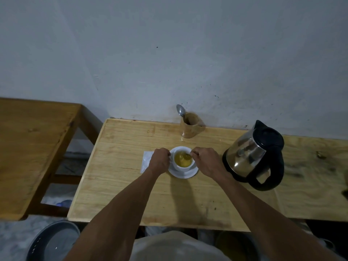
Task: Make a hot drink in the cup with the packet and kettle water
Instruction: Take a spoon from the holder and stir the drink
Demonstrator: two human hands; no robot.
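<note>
Stirring step: yellow drink in the white cup [183,160], on its saucer [183,174] mid-table toward the wall edge, is being stirred with a teaspoon [188,156] pinched by the right hand [204,162], cup being steadied by closed left hand [160,160]; next, spoon lifted out cleanly.

The scene is viewed from a single head-worn wide-angle camera, angled forward and down over the tabletop [131,194], toward the wall [169,53].
</note>
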